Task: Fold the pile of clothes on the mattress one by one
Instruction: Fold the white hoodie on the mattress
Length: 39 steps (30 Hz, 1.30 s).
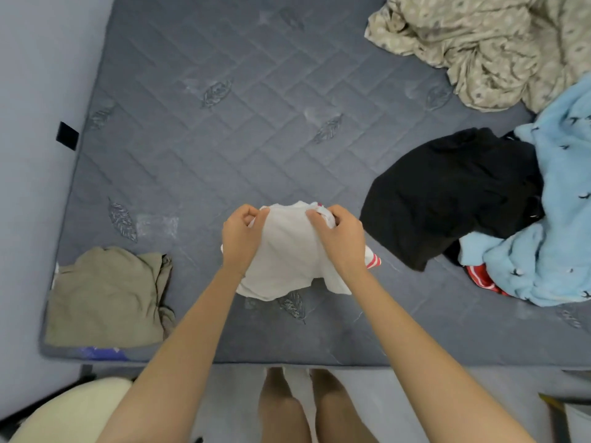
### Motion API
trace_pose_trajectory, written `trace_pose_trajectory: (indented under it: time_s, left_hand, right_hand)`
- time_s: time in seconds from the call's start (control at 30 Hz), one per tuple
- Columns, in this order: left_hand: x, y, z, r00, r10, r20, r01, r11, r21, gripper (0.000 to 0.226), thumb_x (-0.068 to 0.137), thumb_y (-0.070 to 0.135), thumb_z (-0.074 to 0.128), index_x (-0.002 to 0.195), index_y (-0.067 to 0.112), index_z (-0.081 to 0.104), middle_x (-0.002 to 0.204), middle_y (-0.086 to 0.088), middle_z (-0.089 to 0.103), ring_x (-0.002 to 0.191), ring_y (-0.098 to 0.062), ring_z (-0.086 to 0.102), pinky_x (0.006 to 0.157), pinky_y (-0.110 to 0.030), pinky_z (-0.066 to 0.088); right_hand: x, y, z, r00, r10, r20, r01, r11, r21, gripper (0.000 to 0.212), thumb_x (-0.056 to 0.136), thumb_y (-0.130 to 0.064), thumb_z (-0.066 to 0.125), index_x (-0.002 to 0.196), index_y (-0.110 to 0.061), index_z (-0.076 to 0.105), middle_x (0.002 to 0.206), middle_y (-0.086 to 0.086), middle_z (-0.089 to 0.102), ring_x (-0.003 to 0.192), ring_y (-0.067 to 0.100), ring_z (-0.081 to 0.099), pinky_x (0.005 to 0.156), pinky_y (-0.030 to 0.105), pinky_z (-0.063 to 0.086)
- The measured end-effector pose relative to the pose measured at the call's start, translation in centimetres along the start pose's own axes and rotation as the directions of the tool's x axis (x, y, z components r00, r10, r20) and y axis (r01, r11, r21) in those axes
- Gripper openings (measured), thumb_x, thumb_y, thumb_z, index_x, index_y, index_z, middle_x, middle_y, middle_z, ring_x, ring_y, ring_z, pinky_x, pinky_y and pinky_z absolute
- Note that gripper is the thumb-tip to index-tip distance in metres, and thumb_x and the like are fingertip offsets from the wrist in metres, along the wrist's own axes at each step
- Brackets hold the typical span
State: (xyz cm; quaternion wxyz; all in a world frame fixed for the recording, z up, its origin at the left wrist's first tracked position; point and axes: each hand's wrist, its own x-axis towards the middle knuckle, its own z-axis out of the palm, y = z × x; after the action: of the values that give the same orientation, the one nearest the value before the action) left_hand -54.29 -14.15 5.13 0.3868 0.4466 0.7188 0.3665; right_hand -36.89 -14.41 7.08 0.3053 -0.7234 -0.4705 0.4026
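Head view: the left hand point(240, 238) and the right hand point(341, 238) are each pinched shut on the upper edge of a white garment point(287, 254) with red-striped trim, held above the near-centre of the grey quilted mattress point(224, 129), its lower part bunched toward the surface; the step in hand appears to be opening out one item before folding; the next move likely calls for spreading the hands apart, laying the garment flat and smoothing it; a folded olive garment point(105, 298) lies at the near left corner; the unfolded pile sits at the right, comprising a black garment point(447, 193), a light blue fleece point(559, 219) and a red striped item point(483, 279); a beige patterned sheet point(479, 43) lies at the far right; no brand, label or writing is legible.
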Motion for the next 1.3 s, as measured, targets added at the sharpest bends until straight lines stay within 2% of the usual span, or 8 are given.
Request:
trace_pose_trajectory:
  time_s: [0.2, 0.37, 0.63, 0.8, 0.93, 1.07, 1.17, 1.3]
  left_hand:
    - [2.7, -6.7, 2.1, 0.99, -0.087, 0.108, 0.079, 0.994, 0.076, 0.032, 0.092, 0.024, 0.062, 0.065, 0.015, 0.049, 0.051, 0.004, 0.039, 0.049, -0.006, 0.034, 0.051, -0.017, 0.03]
    - [4.6, -13.7, 3.1, 0.968, -0.183, 0.172, 0.132, 0.954, 0.269, 0.027, 0.087, 0.027, 0.068, 0.071, 0.008, 0.06, 0.065, -0.001, 0.06, 0.062, -0.01, 0.052, 0.061, -0.02, 0.04]
    - [9.8, -14.2, 3.8, 0.993, -0.099, 0.06, 0.078, 0.956, 0.282, 0.014, 0.089, 0.036, 0.065, 0.09, 0.022, 0.067, 0.08, 0.016, 0.065, 0.075, 0.0, 0.06, 0.074, -0.024, 0.048]
    - [14.8, -15.9, 7.5, 0.905, -0.281, 0.318, 0.211, 0.948, 0.238, 0.07, 0.089, 0.051, 0.06, 0.147, 0.023, 0.035, 0.145, 0.003, 0.045, 0.133, -0.015, 0.04, 0.111, -0.036, 0.033]
    - [16.6, -18.1, 10.7, 0.852, -0.394, 0.344, 0.275, 0.897, 0.347, 0.085, 0.088, 0.053, 0.06, 0.152, 0.014, 0.021, 0.157, -0.009, 0.023, 0.144, -0.025, 0.022, 0.117, -0.039, 0.021]
    - [16.9, -19.1, 11.4, 0.895, -0.301, 0.33, 0.174, 0.916, 0.361, 0.042, 0.089, 0.039, 0.065, 0.109, 0.004, 0.057, 0.105, -0.01, 0.058, 0.099, -0.023, 0.053, 0.078, -0.016, 0.043]
    - [16.3, -18.8, 10.6, 0.93, -0.199, 0.308, 0.137, 0.968, 0.21, 0.034, 0.091, 0.029, 0.063, 0.087, -0.004, 0.055, 0.077, -0.006, 0.052, 0.073, -0.017, 0.046, 0.059, -0.018, 0.036]
    - [14.1, -16.4, 9.3, 0.953, -0.1, 0.286, 0.078, 0.993, 0.087, 0.035, 0.093, 0.023, 0.062, 0.078, -0.006, 0.048, 0.071, -0.006, 0.042, 0.067, -0.012, 0.036, 0.061, -0.023, 0.033]
  right_hand:
    - [1.8, 6.5, 4.8, 0.998, 0.062, 0.008, -0.061, 0.994, -0.09, 0.039, 0.088, -0.039, 0.064, 0.074, -0.005, 0.053, 0.069, 0.013, 0.057, 0.062, 0.02, 0.048, 0.054, 0.021, 0.033]
    - [4.0, 12.9, 8.5, 0.994, 0.009, 0.111, 0.014, 0.979, -0.205, 0.038, 0.081, -0.046, 0.067, 0.06, -0.019, 0.049, 0.064, -0.003, 0.051, 0.069, 0.017, 0.049, 0.066, 0.027, 0.036]
    - [8.9, 14.3, 8.2, 0.981, 0.101, -0.166, -0.105, 0.994, -0.013, 0.039, 0.087, -0.048, 0.061, 0.111, -0.017, 0.062, 0.113, -0.004, 0.055, 0.113, 0.018, 0.048, 0.1, 0.03, 0.038]
    - [13.9, 16.9, 9.1, 0.908, 0.416, 0.054, -0.414, 0.909, -0.041, 0.081, 0.084, -0.065, 0.056, 0.15, -0.03, 0.026, 0.157, 0.003, 0.022, 0.145, 0.022, 0.021, 0.117, 0.048, 0.022]
    - [15.2, 19.0, 11.3, 0.867, 0.471, 0.164, -0.477, 0.879, -0.006, 0.093, 0.081, -0.066, 0.059, 0.154, -0.031, 0.015, 0.161, 0.003, 0.013, 0.148, 0.026, 0.013, 0.119, 0.05, 0.015]
    - [15.1, 19.6, 12.7, 0.88, 0.447, 0.159, -0.447, 0.894, -0.037, 0.086, 0.084, -0.061, 0.06, 0.151, -0.019, 0.026, 0.152, 0.007, 0.033, 0.14, 0.028, 0.029, 0.115, 0.045, 0.026]
    - [14.6, 18.1, 12.6, 0.876, 0.436, 0.205, -0.454, 0.89, 0.044, 0.038, 0.091, -0.047, 0.06, 0.095, -0.009, 0.063, 0.091, 0.003, 0.064, 0.086, 0.016, 0.059, 0.073, 0.025, 0.046]
    - [13.1, 15.3, 11.6, 0.916, 0.384, 0.116, -0.398, 0.907, 0.142, 0.049, 0.093, -0.032, 0.061, 0.055, -0.021, 0.032, 0.052, -0.008, 0.029, 0.049, 0.007, 0.026, 0.049, 0.027, 0.024]
